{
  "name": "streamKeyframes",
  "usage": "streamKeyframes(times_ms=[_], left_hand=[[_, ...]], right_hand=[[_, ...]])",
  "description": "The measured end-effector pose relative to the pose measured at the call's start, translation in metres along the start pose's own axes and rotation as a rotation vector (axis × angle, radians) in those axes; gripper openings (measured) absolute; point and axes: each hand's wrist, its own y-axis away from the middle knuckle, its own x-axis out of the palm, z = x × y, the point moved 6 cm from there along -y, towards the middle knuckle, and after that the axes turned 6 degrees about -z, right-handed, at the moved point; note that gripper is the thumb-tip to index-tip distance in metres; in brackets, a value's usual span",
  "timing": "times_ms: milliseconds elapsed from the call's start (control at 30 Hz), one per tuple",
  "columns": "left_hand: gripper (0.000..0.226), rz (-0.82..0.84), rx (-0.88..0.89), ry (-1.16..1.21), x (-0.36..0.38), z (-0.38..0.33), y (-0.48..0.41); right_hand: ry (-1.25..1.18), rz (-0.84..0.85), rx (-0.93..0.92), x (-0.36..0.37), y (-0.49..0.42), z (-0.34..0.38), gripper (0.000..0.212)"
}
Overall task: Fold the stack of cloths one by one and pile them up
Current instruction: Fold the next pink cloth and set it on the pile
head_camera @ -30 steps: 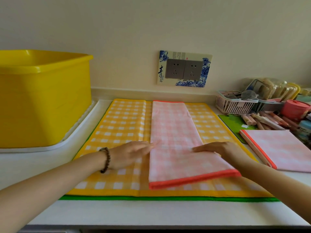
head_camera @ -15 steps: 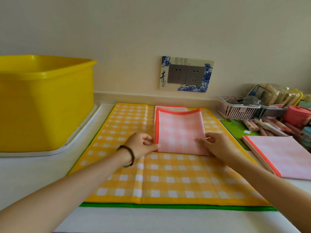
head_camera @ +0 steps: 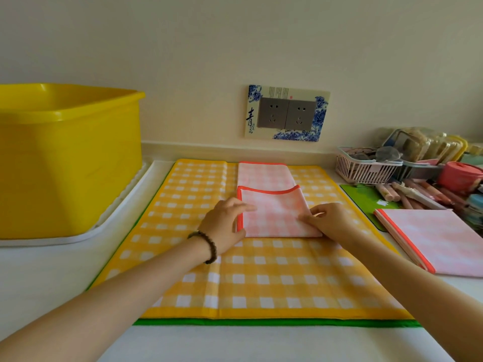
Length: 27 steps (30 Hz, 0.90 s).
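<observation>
A pink checked cloth with an orange hem lies folded over on itself, on top of a spread yellow checked cloth. Its folded flap stops short of the far hem. My left hand grips the cloth's left edge, fingers curled over the orange hem. My right hand pinches the right edge near the fold. A green cloth edge shows under the yellow one. To the right lies a pile of folded pink cloths.
A big yellow tub on a white tray stands at the left. At the back right are a small white basket, a red lidded pot, pens and clutter. A wall socket sits behind.
The long pink strip was folded away from me, its near hem carried toward the far end. Since half a second ago the flap has settled lower and both hands stay at its sides.
</observation>
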Motion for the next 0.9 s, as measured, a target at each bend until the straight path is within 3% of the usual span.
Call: streamKeyframes(times_ms=[100,233,333,433,533,633,767,900], left_hand=[[0.04,0.161,0.155,0.004,0.008,-0.011,0.007],[0.043,0.344,0.205,-0.153,0.017,-0.011,0.019],[0.05,0.394,0.207,-0.216,0.021,-0.01,0.025],[0.052,0.401,0.218,-0.278,0.023,-0.009,0.027],[0.051,0.403,0.211,-0.308,0.022,-0.012,0.026],[0.049,0.413,0.195,-0.308,0.02,-0.015,0.027],[0.048,0.434,0.193,-0.308,0.019,-0.015,0.029],[0.05,0.436,0.185,-0.282,0.02,-0.012,0.03]], right_hand=[[0.02,0.003,0.008,0.001,-0.001,0.0,0.025],[0.024,-0.059,-0.004,-0.002,0.005,0.003,0.043],[0.235,-0.092,-0.373,-0.002,0.03,0.028,0.049],[0.335,0.167,-0.633,0.015,0.067,0.046,0.048],[0.362,0.329,-0.648,0.027,0.085,0.041,0.052],[0.41,0.376,-0.621,0.03,0.091,0.036,0.051],[0.485,0.457,-0.641,0.029,0.094,0.033,0.065],[0.516,0.517,-0.634,0.017,0.09,0.022,0.057]])
